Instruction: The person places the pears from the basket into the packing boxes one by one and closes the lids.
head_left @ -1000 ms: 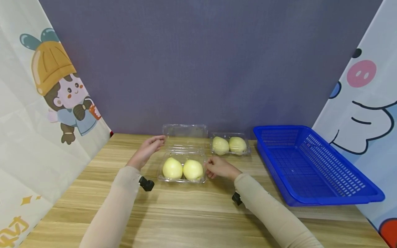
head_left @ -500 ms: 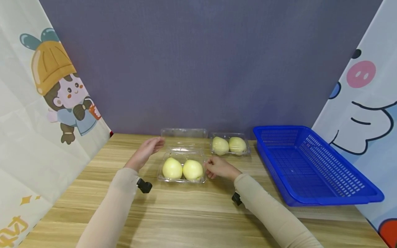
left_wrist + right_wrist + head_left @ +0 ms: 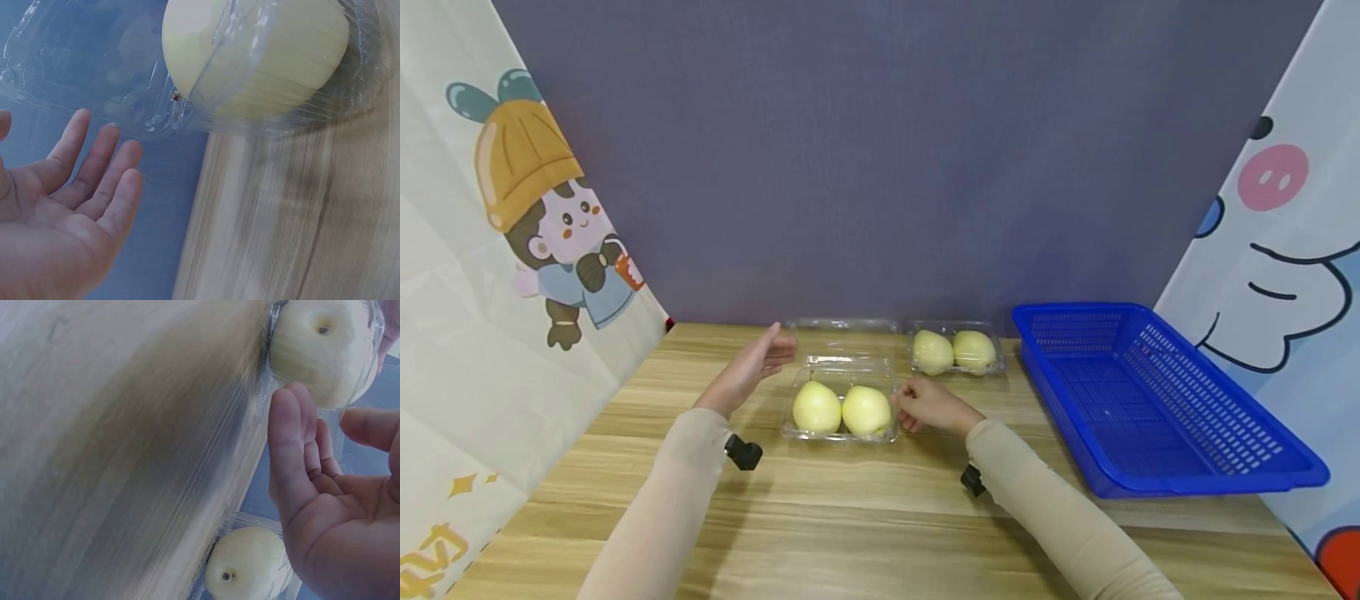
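A clear plastic clamshell box (image 3: 840,438) stands on the table with its lid (image 3: 846,337) folded back. Two pale yellow pears, a left one (image 3: 817,408) and a right one (image 3: 867,412), lie side by side in its base. My left hand (image 3: 748,367) hovers left of the lid; in the left wrist view its fingers (image 3: 119,187) are relaxed, palm up, holding nothing. At the box's right end my right hand (image 3: 936,406) holds the side, with bent fingers and thumb close against the plastic. The right wrist view shows these fingers (image 3: 290,444) beside the right pear.
Behind and to the right, a second clear box (image 3: 917,363) is closed over two pears (image 3: 974,352). A blue plastic basket (image 3: 1060,417) stands on the right of the wooden table (image 3: 850,533). A grey-purple panel (image 3: 880,167) rises at the back.
The lid has tilted further back and down, away from the base. My left hand has drawn slightly left and its fingers have spread. My right hand has stayed put.
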Available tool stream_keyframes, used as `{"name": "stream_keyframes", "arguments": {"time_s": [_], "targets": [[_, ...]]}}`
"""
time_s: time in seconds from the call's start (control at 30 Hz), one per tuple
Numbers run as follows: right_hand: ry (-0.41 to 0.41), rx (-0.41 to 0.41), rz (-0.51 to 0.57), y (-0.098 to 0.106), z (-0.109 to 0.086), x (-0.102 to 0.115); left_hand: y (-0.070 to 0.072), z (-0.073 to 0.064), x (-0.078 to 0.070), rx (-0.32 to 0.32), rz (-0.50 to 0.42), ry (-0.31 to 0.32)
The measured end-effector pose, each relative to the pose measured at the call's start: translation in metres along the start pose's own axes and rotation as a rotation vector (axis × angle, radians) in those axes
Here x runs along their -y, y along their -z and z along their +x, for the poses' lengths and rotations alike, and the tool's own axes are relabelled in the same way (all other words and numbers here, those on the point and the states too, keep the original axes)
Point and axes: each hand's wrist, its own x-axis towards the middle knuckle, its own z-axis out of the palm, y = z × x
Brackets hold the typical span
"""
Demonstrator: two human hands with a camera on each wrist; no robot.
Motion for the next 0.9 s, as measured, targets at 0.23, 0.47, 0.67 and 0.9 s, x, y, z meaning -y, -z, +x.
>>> {"name": "stream_keyframes", "arguments": {"time_s": [0.23, 0.47, 0.67, 0.9], "targets": [[0.000, -0.007, -0.003, -0.001, 0.002, 0.001, 0.003, -0.005, 0.000, 0.015, 0.023, 0.001], [0.006, -0.011, -0.009, -0.001, 0.002, 0.000, 0.002, -0.007, -0.001, 0.022, 0.030, 0.055], [0.002, -0.012, 0.002, -0.001, 0.002, -0.001, 0.002, -0.010, -0.001, 0.033, 0.053, 0.071], [0.001, -0.011, 0.002, -0.002, 0.003, -0.003, 0.000, -0.017, -0.001, 0.051, 0.111, 0.059]]}}
